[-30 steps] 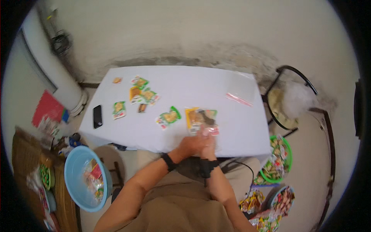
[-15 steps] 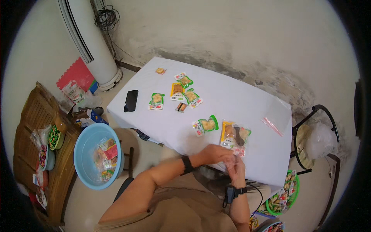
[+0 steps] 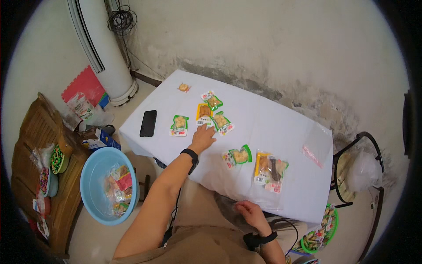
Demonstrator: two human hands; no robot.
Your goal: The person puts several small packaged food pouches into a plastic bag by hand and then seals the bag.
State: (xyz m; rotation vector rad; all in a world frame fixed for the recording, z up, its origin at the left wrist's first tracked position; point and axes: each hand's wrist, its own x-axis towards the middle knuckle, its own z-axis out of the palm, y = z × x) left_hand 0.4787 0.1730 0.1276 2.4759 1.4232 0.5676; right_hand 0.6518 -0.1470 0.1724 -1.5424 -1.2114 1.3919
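Observation:
Stretched forward over the table, my left hand has its fingers apart at the lower edge of a yellow-and-white snack packet and a green-edged packet. Whatever lies beneath its fingers is hidden. My right hand hangs at the table's near edge, fingers loosely bent and nothing visible in them. Just beyond it lies a clear plastic bag holding several snack packs, among them a yellow-edged pack and a dark brown piece. Another green-edged packet rests left of the bag.
On the white-covered table are a black phone, more green-edged packets, a small wrapped biscuit and an unfilled clear bag. A blue basin of packets stands left, a green basket and chair right.
Both hands have left the filled clear bag, which now lies flat on the table. My left hand has reached forward and left to the packets; my right hand has drawn back slightly.

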